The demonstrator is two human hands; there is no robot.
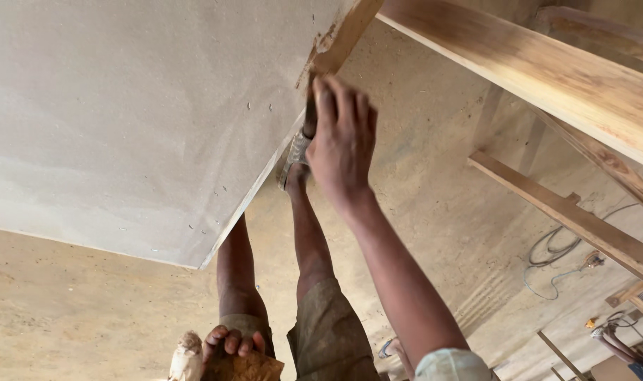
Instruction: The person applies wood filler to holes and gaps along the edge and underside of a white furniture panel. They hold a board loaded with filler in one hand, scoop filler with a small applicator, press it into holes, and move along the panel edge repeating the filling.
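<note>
The right hand (pixel 341 137) presses closed on a small dark block (pixel 309 116) against the grey board's (pixel 138 113) edge, which runs lengthwise toward the left hand (pixel 231 343) gripping brown paper (pixel 247 367) below.

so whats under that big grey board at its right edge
Below the big grey board, a leg and a foot in a patterned shoe stand on the sandy floor. The right hand presses something dark against the edge. The rest of the floor beneath it is hidden.
</note>
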